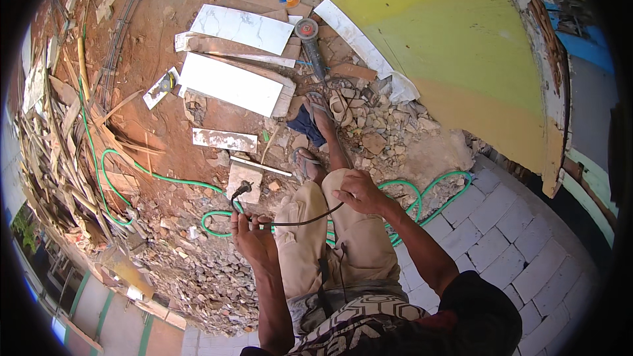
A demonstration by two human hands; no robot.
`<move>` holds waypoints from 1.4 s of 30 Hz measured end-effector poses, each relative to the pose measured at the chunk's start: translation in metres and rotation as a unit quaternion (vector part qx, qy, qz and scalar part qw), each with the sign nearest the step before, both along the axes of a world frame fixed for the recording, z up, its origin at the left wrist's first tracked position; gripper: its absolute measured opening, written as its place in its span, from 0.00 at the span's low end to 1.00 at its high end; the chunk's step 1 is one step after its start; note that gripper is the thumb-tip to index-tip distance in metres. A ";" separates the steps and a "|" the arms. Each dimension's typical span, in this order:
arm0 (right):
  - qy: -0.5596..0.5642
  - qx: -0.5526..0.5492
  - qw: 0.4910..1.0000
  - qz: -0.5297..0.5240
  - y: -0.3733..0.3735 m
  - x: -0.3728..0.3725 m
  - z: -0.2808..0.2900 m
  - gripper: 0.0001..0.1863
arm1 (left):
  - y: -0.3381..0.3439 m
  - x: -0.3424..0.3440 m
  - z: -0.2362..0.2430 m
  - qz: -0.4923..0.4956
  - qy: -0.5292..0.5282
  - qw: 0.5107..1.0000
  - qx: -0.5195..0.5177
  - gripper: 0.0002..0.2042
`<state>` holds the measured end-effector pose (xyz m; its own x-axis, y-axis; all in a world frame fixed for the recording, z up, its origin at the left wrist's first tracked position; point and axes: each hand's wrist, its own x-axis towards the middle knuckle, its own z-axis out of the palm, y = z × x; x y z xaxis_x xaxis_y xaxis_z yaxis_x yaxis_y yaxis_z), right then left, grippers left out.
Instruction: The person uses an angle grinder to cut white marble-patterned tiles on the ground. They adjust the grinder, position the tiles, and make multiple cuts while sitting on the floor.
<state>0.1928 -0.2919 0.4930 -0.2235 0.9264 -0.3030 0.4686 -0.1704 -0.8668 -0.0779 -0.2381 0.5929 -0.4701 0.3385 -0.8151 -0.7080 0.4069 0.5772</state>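
One black cable (303, 223) stretches above our lap (302, 260); we find our left hand (255, 242) closed on it near its plug (244, 187), our right hand (360, 192) gripping it by the right knee (335, 183). We note an angle grinder (312, 49) lying beyond our feet (319, 111).

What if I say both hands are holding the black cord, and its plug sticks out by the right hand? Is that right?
Not quite: the plug sticks out by the left hand, not the right hand, as the head view shows. Both hands are holding the black cord, just as you said.
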 end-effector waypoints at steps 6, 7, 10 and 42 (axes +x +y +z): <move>0.048 -0.057 0.994 0.075 -0.022 -0.014 0.117 0.24 | -0.003 -0.049 0.064 -0.012 -0.033 0.995 0.091 0.09; 0.049 -0.067 0.992 0.096 -0.024 -0.014 0.139 0.25 | 0.001 -0.058 0.075 -0.011 -0.067 0.991 0.117 0.09; 0.108 -0.102 0.984 0.093 -0.021 -0.009 0.193 0.26 | 0.014 -0.082 0.109 0.004 -0.179 0.961 0.211 0.11; -0.240 0.128 0.849 -0.453 -0.236 0.159 0.474 0.26 | -0.068 0.185 0.425 -0.460 -0.199 0.547 0.670 0.12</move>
<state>0.3513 -0.5279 0.9673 0.7086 0.7011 0.0803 0.5555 -0.4840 -0.6761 0.1074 -0.3063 1.0177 0.5267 0.7018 0.4797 -0.7379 0.0973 0.6679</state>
